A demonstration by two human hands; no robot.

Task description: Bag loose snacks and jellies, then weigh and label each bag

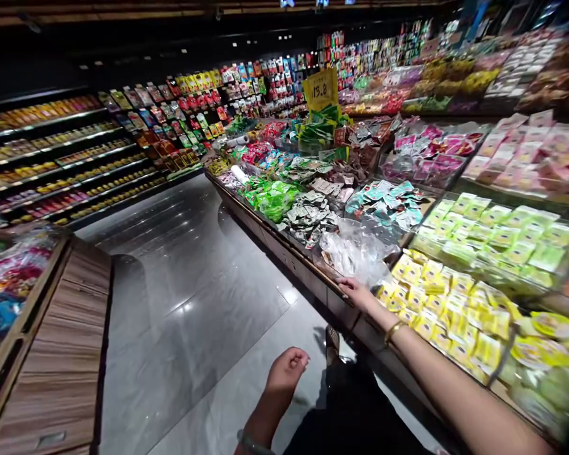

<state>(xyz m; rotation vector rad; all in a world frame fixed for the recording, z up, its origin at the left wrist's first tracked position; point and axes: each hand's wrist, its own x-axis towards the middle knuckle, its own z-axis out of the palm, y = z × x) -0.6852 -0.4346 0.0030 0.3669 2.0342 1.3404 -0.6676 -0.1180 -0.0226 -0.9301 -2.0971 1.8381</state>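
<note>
Many small yellow packets (436,303) heaped in bin, right hand (358,292) flat, fingers spread, beside them.

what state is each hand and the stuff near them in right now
right hand: flat on the front edge of the display counter, holding nothing
left hand: loosely curled, free above the floor, holding nothing
clear plastic bags: crumpled in a heap, beside the right hand
yellow packets: piled loose in their bin
price sign: upright
</note>
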